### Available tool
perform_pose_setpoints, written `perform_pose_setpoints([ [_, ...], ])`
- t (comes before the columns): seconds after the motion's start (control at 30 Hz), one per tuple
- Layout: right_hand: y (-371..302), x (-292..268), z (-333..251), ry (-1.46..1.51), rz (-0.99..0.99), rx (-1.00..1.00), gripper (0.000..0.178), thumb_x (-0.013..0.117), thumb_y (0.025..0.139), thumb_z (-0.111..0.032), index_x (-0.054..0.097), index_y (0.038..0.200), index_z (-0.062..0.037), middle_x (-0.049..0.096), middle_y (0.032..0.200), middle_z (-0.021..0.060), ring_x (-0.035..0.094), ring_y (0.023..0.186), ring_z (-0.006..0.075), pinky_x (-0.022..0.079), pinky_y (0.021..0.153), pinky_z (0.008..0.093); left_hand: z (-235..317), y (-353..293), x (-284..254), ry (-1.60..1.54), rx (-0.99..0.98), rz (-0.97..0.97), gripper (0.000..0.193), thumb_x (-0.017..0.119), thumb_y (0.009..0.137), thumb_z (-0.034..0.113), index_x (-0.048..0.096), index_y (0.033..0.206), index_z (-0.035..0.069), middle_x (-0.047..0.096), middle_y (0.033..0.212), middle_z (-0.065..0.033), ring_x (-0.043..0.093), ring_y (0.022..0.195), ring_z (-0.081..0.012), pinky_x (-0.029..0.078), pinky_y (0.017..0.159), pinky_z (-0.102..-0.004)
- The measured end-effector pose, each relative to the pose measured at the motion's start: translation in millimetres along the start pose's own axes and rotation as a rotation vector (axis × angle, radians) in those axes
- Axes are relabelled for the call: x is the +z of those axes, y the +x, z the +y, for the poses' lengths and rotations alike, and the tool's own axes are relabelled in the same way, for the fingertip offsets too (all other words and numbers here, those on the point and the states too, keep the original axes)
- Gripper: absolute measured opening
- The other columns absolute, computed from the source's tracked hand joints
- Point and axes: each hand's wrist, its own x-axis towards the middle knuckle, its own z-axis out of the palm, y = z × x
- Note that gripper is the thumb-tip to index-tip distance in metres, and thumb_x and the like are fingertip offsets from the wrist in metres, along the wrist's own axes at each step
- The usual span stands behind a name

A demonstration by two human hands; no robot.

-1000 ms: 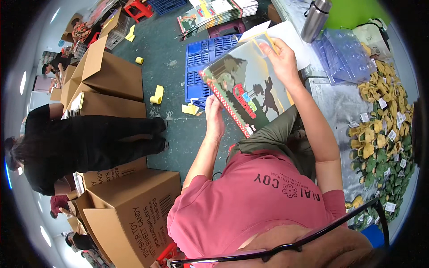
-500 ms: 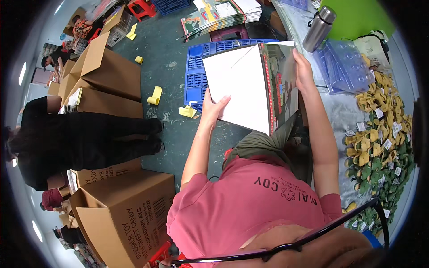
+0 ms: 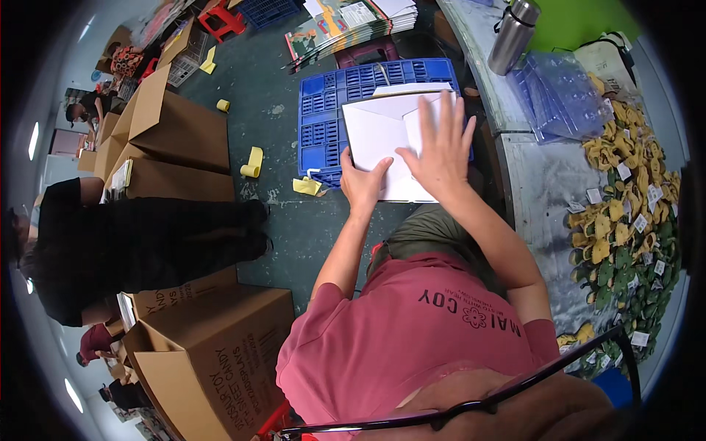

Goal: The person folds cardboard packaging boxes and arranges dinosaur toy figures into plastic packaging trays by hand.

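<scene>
The left hand (image 3: 361, 184) clasps the white card (image 3: 379, 140) by its left edge; the right hand (image 3: 440, 162) splays loosely above; open floor (image 3: 283, 151) leftward.

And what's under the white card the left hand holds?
A blue crate shows past the left edge of the white card, and a white strip beyond its top. The card's underside and whatever it covers are hidden.
</scene>
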Motion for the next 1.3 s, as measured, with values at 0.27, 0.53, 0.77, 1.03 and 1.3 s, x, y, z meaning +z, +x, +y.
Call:
perform_pose_setpoints([
  [0.27,-19.7,54.6,27.2,-0.250,-0.210,-0.002,0.100,0.078,0.076,-0.033,0.028,0.161,-0.0172,0.016,0.168,0.0197,0.015,0.153,0.0460,0.013,0.105,0.0843,-2.5,-5.7,10.1,0.163,0.024,0.005,0.100,0.093,0.065,0.039,0.046,0.141,-0.004,0.068,0.123,-0.0272,0.067,0.113,-0.0405,0.051,0.096,-0.0452],
  [0.53,-8.6,35.8,27.4,0.021,-0.110,0.002,0.091,0.076,0.068,-0.020,0.045,0.153,-0.0246,0.018,0.168,0.0144,0.021,0.152,0.0373,0.014,0.106,0.0836,-4.6,-5.7,10.6,0.124,0.041,-0.072,0.100,0.089,0.071,0.039,0.040,0.145,-0.006,0.062,0.130,-0.0318,0.063,0.120,-0.0418,0.047,0.103,-0.0440],
  [0.77,-0.4,13.0,34.1,0.135,-0.130,-0.064,0.087,0.076,0.068,-0.019,0.048,0.151,-0.0244,0.018,0.168,0.0143,0.024,0.151,0.0353,0.012,0.109,0.0825,-16.8,-3.9,2.6,-0.081,0.159,-0.206,0.101,0.084,0.080,0.038,0.031,0.152,-0.009,0.048,0.145,-0.0323,0.049,0.136,-0.0418,0.038,0.113,-0.0446],
  [1.03,4.5,10.2,33.7,0.092,-0.070,0.025,0.090,0.075,0.068,-0.020,0.046,0.152,-0.0239,0.019,0.167,0.0177,0.027,0.149,0.0382,0.017,0.110,0.0786,44.0,-22.7,-16.6,0.541,0.644,-0.206,0.114,0.087,0.076,0.042,0.022,0.161,0.004,0.012,0.159,-0.0411,0.026,0.147,-0.0529,0.031,0.118,-0.0528],
  [1.3,-21.6,51.2,33.5,-0.091,-0.128,-0.052,0.091,0.079,0.067,-0.019,0.046,0.152,-0.0259,0.020,0.166,0.0173,0.031,0.145,0.0356,0.019,0.107,0.0791,26.7,-18.1,15.3,0.414,0.227,-0.257,0.133,0.094,0.064,0.039,0.010,0.164,0.012,0.020,0.151,-0.0409,0.036,0.137,-0.0587,0.044,0.106,-0.0565],
])
